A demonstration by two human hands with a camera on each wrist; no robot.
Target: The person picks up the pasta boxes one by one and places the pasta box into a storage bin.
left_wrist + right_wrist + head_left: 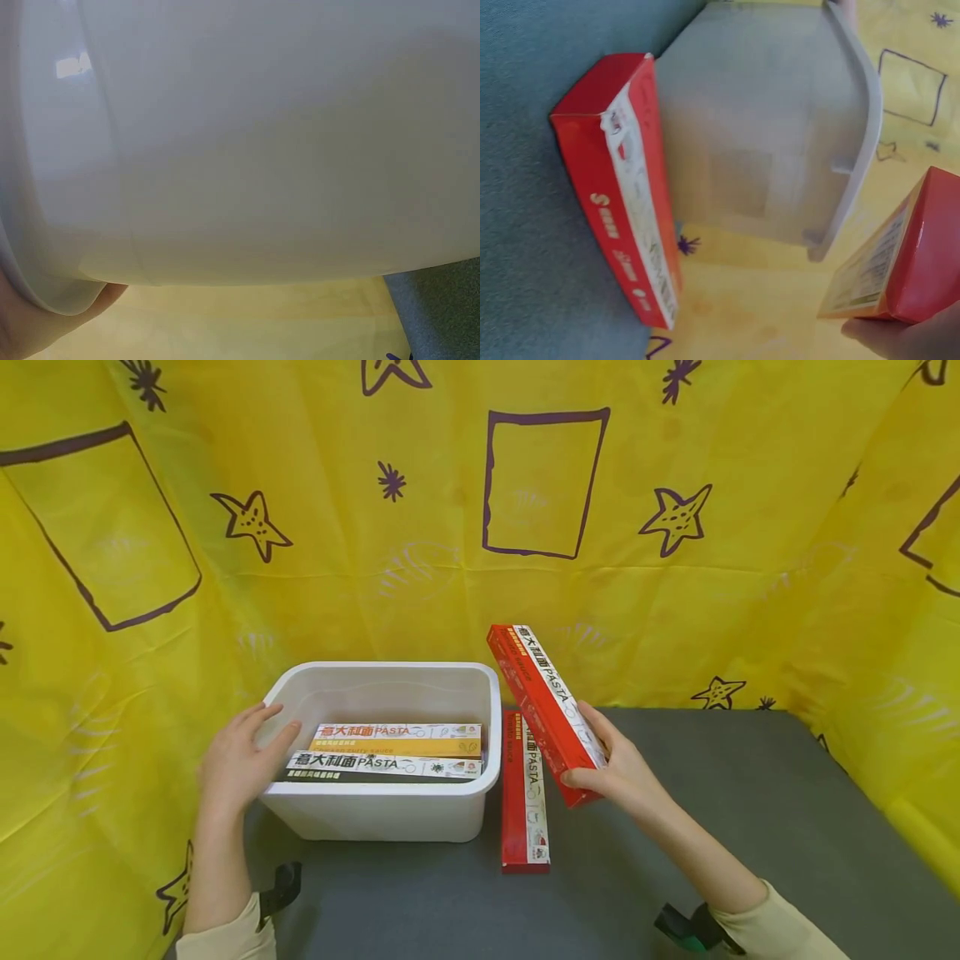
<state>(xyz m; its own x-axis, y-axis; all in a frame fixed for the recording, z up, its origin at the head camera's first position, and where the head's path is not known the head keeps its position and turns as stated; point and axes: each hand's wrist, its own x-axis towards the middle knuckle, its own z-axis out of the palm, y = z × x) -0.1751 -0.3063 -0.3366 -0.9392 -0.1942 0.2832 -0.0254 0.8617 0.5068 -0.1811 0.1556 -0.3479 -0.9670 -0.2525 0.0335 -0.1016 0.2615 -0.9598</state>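
Your right hand [618,768] is gripping a red pasta box [543,706] by its near end, fingers wrapped around it, and is holding it tilted in the air just right of the white plastic bin [480,793]. Your left hand [240,760] is resting with relaxed fingers on the bin's left rim. Inside the bin are lying a yellow pasta box [397,740] and a black pasta box [382,767]. A second red pasta box [522,802] is lying on the grey surface [750,827] beside the bin; the right wrist view is showing its end flap [600,82], which the head view hides.
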